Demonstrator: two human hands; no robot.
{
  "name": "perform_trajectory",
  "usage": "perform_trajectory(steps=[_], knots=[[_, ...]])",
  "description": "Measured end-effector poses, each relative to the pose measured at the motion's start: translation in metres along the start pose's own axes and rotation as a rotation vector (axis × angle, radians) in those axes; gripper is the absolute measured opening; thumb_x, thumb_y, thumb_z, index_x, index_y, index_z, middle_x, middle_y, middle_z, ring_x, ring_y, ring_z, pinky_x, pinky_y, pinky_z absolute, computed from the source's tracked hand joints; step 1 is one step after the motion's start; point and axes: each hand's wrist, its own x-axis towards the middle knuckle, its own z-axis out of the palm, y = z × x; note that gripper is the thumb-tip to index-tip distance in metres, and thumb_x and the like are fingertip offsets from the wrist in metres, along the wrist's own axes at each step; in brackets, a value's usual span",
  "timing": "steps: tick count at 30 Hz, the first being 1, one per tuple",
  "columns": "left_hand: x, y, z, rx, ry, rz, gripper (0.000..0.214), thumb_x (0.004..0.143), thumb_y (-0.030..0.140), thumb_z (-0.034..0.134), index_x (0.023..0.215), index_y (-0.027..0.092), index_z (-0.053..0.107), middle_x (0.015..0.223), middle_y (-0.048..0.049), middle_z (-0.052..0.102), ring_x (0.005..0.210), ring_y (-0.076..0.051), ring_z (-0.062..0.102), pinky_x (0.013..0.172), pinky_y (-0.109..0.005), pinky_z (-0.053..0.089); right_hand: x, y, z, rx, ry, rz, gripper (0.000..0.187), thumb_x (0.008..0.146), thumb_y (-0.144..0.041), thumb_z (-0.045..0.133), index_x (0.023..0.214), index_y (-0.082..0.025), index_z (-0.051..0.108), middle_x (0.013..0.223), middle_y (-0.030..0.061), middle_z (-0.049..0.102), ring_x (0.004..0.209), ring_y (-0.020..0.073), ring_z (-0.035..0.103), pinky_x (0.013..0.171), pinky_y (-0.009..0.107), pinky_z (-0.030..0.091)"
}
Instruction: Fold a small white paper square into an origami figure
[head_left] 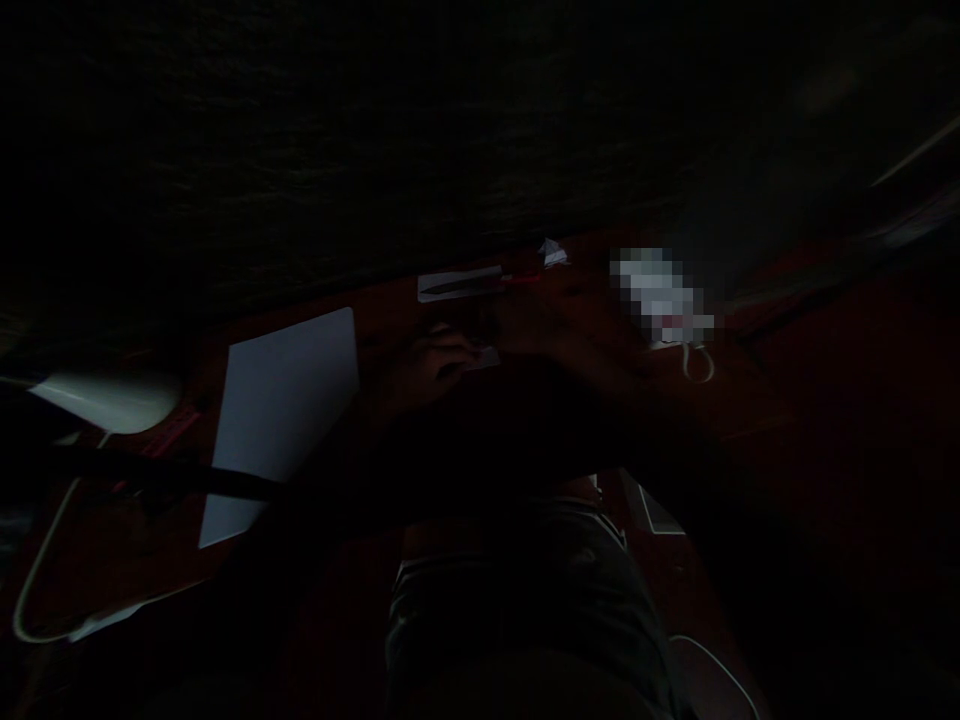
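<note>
The scene is very dark. My left hand (433, 362), its fingers bent, grips a small piece of white paper (482, 359) above the brown table. Close beside it, my right hand (525, 325) reaches in from the right; its fingers are lost in shadow. Just beyond both hands lies a white paper strip (442, 293) with a dark pointed blade (461, 286) across it, perhaps scissors, and a red handle (523, 278). A folded or crumpled white paper (553, 252) sits at the table's far edge.
A large white sheet (289, 400) lies left of my hands. Farther left are a white lamp-like shade (112, 400), a pink perforated strip (171, 433) and a pale cord (46, 545). On the right, a blurred pale object (656, 290) lies near a looped cord (699, 365).
</note>
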Motion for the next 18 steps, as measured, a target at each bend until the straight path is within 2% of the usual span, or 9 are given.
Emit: perform_trajectory(steps=[7, 11, 15, 18], knots=[[0.000, 0.002, 0.000, 0.011, 0.016, 0.011, 0.031, 0.106, 0.014, 0.066, 0.125, 0.025, 0.088, 0.129, -0.0085, 0.086, 0.129, -0.031, 0.073, 0.117, -0.055, 0.057, 0.002, 0.008, 0.001, 0.117, 0.018, 0.015, 0.027, 0.109, -0.024, 0.069, 0.125, -0.019, 0.090, 0.131, 0.0135, 0.089, 0.117, 0.0276, 0.082, 0.093, 0.031, 0.059], [0.001, 0.003, 0.000, -0.002, 0.018, 0.009, 0.033, 0.106, 0.014, 0.065, 0.126, 0.024, 0.089, 0.128, -0.0091, 0.086, 0.129, -0.031, 0.072, 0.116, -0.055, 0.057, 0.003, 0.009, -0.002, 0.194, 0.051, 0.106, 0.030, 0.107, -0.029, 0.078, 0.132, -0.015, 0.086, 0.133, 0.0152, 0.087, 0.116, 0.0270, 0.082, 0.089, 0.030, 0.057], [0.001, 0.003, 0.000, -0.001, 0.017, 0.008, 0.031, 0.105, 0.012, 0.066, 0.122, 0.025, 0.089, 0.129, -0.0087, 0.086, 0.127, -0.031, 0.072, 0.116, -0.055, 0.057, 0.009, 0.005, -0.002, 0.195, 0.017, 0.136, 0.025, 0.111, -0.026, 0.072, 0.126, -0.014, 0.087, 0.130, 0.0168, 0.087, 0.114, 0.0267, 0.082, 0.088, 0.031, 0.058], [0.001, 0.003, 0.001, 0.024, 0.022, 0.015, 0.030, 0.105, 0.012, 0.067, 0.121, 0.025, 0.088, 0.128, -0.0077, 0.087, 0.126, -0.031, 0.072, 0.116, -0.056, 0.057, 0.016, 0.012, 0.004, 0.232, 0.032, 0.104, 0.020, 0.106, -0.023, 0.074, 0.118, -0.013, 0.088, 0.125, 0.0171, 0.088, 0.109, 0.0260, 0.083, 0.088, 0.030, 0.060]])
